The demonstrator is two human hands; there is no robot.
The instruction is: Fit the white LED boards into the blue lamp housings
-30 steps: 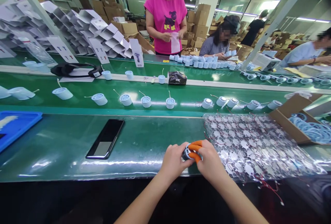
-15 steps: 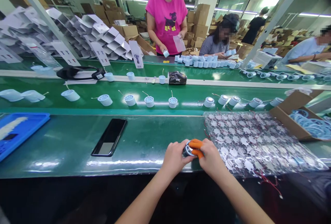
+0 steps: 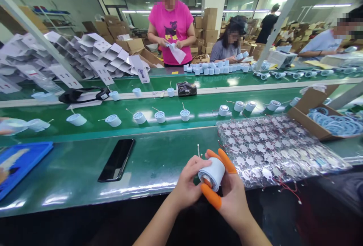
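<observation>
A light-blue cylindrical housing (image 3: 214, 172) is held between my two hands above the bench's front edge, tilted with one ringed end towards me. A thin wire with a white plug sticks up behind it. My left hand (image 3: 189, 179) grips its left side with thumb and fingers. Orange finger cots cover the thumb and some fingers of my right hand (image 3: 231, 189), which is closed around the right side and lower rim. To the right, close to my right hand, lies a clear plastic tray of round white discs (image 3: 262, 138) with red wires.
Similar light-blue housings (image 3: 185, 115) stand in a row on the green belt (image 3: 201, 119). A phone (image 3: 117, 161) and a blue tray (image 3: 31, 149) lie left. An open carton (image 3: 309, 123) holds blue rings. Across the line, a person in a pink shirt (image 3: 171, 30) handles a bag; another person's hand reaches in far left.
The housing has been turned, so its side wall now shows, and my right hand has spread around it. Opposite, the pink-shirted person has brought both hands together at the bag.
</observation>
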